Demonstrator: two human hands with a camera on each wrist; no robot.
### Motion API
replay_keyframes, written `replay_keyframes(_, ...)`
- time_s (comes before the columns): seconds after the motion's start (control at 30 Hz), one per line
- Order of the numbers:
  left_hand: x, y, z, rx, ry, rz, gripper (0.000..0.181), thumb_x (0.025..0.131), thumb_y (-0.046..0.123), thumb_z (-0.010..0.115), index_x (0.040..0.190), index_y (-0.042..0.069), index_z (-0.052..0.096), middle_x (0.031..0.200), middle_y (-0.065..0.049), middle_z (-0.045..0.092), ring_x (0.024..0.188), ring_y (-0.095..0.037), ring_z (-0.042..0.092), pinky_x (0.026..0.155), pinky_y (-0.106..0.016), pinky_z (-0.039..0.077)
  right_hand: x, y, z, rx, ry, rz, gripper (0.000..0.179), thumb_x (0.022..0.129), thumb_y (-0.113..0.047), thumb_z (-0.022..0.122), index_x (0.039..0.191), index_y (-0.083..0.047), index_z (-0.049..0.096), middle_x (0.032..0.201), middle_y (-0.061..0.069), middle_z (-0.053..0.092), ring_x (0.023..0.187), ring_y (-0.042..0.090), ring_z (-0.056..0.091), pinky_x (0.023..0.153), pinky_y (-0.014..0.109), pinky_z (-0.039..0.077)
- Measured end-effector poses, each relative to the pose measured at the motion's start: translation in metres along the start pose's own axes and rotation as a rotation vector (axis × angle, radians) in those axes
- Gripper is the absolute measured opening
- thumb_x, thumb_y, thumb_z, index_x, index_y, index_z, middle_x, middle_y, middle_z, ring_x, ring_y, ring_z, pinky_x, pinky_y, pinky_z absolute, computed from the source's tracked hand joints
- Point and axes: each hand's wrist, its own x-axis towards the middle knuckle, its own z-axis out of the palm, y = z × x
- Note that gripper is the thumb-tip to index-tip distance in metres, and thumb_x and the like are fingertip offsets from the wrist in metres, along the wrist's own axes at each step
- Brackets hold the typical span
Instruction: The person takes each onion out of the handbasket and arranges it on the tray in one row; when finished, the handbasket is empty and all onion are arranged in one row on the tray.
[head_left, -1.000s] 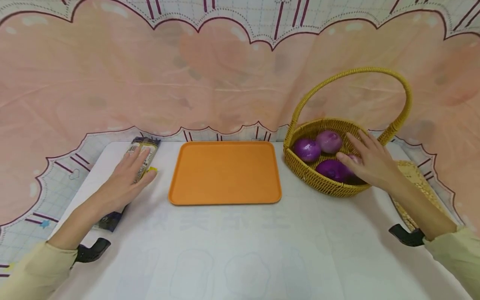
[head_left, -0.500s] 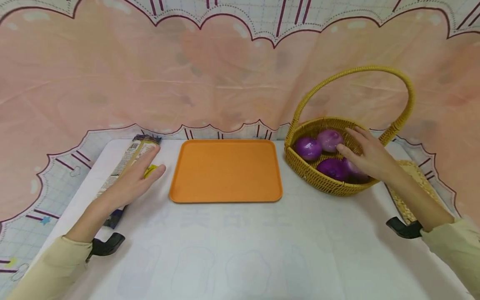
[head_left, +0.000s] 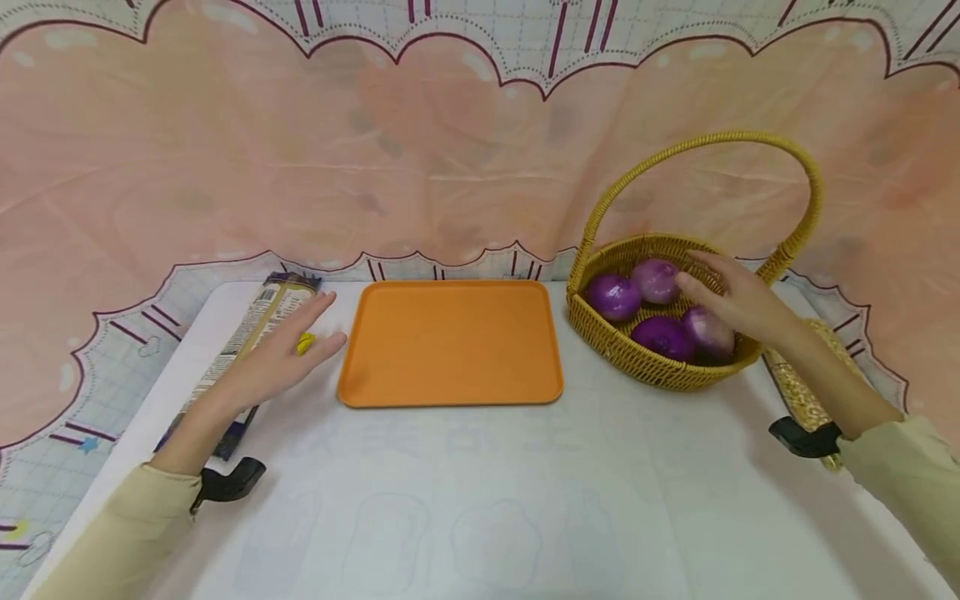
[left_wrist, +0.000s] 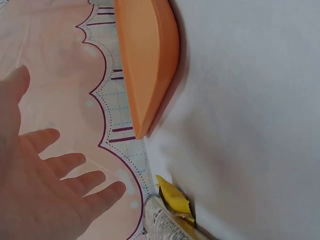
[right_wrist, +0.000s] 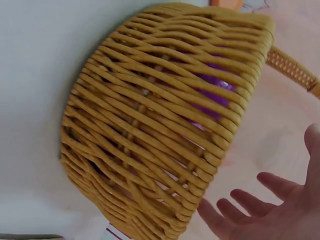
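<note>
My left hand (head_left: 281,358) hovers with extended fingers beside a long printed packet (head_left: 251,333) that has dark ends. A small yellow piece (head_left: 304,342) shows at the packet's edge; in the left wrist view this yellow piece (left_wrist: 174,196) lies beyond the fingers, which hold nothing. Over the right side of a wicker basket (head_left: 637,362) is my right hand (head_left: 738,304), its fingers loosely spread and grasping nothing. Several purple onions lie in the basket, among them a dark one (head_left: 663,337) and a paler one (head_left: 708,332) below the hand. The basket's weave (right_wrist: 150,125) fills the right wrist view.
An orange tray (head_left: 452,343) lies flat between packet and basket. The basket's tall arched handle (head_left: 738,137) rises over it. A bag of pale yellow grains (head_left: 798,387) lies partly under the right forearm. A patterned cloth (head_left: 450,150) hangs behind the white table (head_left: 480,500).
My left hand has moved right off the packet, uncovering more of its print. The right hand has shifted slightly back from the onions, showing more of the paler one.
</note>
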Motion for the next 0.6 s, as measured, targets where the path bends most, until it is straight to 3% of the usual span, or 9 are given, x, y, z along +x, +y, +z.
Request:
replay_keyframes(0.23, 0.002, -0.001, 0.006, -0.021, 0.004, 0.032, 0.076, 0.096, 0.044, 0.055, 0.157, 0.015, 0.017, 0.165, -0.016, 0.004, 0.147, -0.047, 0.013, 0.111, -0.071, 0.021, 0.008, -0.003, -0.011, 0.111, -0.076, 0.021, 0.070, 0.101, -0.052, 0.036, 0.152, -0.005, 0.028, 0.154, 0.026, 0.031, 0.139, 0.050, 0.031, 0.109, 0.071, 0.025)
replay_keyframes(0.6, 0.005, 0.002, 0.021, -0.072, 0.019, 0.052, 0.076, 0.095, 0.039, 0.060, 0.155, 0.012, 0.022, 0.164, -0.017, 0.010, 0.148, -0.044, 0.018, 0.114, -0.065, 0.026, 0.034, -0.020, -0.013, 0.111, -0.151, -0.010, 0.068, 0.098, -0.054, 0.044, 0.146, -0.006, 0.042, 0.147, 0.022, 0.044, 0.133, 0.041, 0.044, 0.109, 0.064, 0.034)
